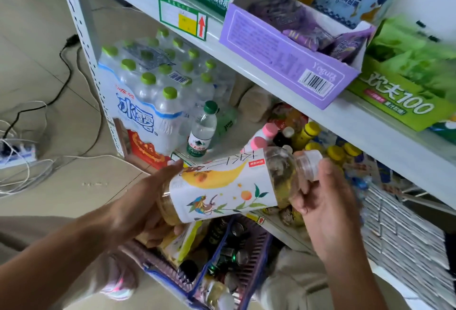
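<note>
With your left hand [148,202] and right hand [320,198] both curled around the tea bottle [222,187], you seem mid-stocking; next, turn it upright onto the far shelf [227,145].

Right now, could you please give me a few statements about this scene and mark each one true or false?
1. Both hands hold the bottle. True: the left hand grips the base of the bottle and the right hand its neck.
2. The bottle stands upright. False: it lies sideways in the hands, above the basket.
3. The water pack has red caps. False: the caps on the water pack are green.
4. A purple box sits on the upper shelf. True: the purple box rests on the upper shelf.
</note>
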{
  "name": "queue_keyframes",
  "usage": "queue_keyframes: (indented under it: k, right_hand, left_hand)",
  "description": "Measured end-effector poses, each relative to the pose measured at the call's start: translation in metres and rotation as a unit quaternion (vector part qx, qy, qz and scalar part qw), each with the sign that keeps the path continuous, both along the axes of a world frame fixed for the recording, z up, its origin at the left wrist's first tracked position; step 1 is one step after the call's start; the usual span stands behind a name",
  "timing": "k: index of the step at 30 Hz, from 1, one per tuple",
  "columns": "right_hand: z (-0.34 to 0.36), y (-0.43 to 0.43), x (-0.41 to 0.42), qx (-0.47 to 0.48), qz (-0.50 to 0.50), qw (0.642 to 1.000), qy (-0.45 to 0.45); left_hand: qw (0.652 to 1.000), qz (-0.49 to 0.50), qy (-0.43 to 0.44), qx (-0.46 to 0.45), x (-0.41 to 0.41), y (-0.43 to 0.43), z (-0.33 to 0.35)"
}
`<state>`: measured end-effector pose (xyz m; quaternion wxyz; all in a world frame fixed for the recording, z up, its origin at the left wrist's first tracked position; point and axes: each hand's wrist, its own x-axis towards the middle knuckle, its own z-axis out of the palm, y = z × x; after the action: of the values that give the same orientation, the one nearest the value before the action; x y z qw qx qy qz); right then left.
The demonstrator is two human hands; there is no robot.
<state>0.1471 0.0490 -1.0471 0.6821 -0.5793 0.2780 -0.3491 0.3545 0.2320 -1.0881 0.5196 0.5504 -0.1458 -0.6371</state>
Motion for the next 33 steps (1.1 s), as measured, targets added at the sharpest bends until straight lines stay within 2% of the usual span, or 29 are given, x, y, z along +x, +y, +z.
queue_keyframes:
  k: [3, 7, 10, 12, 15, 19, 23, 26, 30, 32, 33]
  right_hand:
    - [-0.006, -0.008, -0.003, 0.009, -0.033, 0.998, 0.047]
    - [-0.017, -0.019, -0.007, 0.106, -0.025, 0.992, 0.062]
    - [-0.034, -0.014, 0.002, 0.172, 0.020, 0.974, 0.143]
    - [-0.057, -0.003, 0.012, 0.202, 0.062, 0.961, 0.179]
    - [-0.099, 0.024, 0.025, 0.318, 0.110, 0.933, 0.128]
    - [-0.123, 0.057, 0.040, 0.472, 0.126, 0.871, 0.061]
    - [-0.121, 0.075, 0.042, 0.533, 0.103, 0.838, 0.056]
    - [-0.107, 0.075, 0.040, 0.510, 0.020, 0.860, 0.008]
    - [-0.076, 0.050, 0.029, 0.373, -0.088, 0.923, -0.016]
    - [-0.066, 0.036, 0.017, 0.246, -0.139, 0.958, 0.043]
    - [-0.060, 0.031, 0.011, 0.169, -0.184, 0.964, 0.087]
  left_hand:
    - [0.993, 0.101, -0.054, -0.037, -0.003, -0.010, 0.001]
    - [0.969, 0.122, -0.134, -0.166, 0.012, 0.002, -0.011]
    - [0.932, 0.158, -0.221, -0.241, 0.021, 0.003, -0.003]
    - [0.911, 0.149, -0.266, -0.278, 0.023, 0.004, 0.008]
    - [0.883, 0.094, -0.327, -0.324, 0.018, 0.007, 0.024]
    - [0.885, 0.020, -0.321, -0.337, 0.008, 0.003, 0.033]
    - [0.885, -0.024, -0.314, -0.344, -0.001, 0.003, 0.042]
    - [0.879, -0.018, -0.306, -0.366, -0.004, 0.007, 0.048]
    - [0.854, -0.016, -0.364, -0.371, -0.005, 0.013, 0.046]
    - [0.884, -0.016, -0.322, -0.338, -0.007, 0.017, 0.043]
    - [0.905, -0.006, -0.290, -0.310, -0.009, 0.018, 0.038]
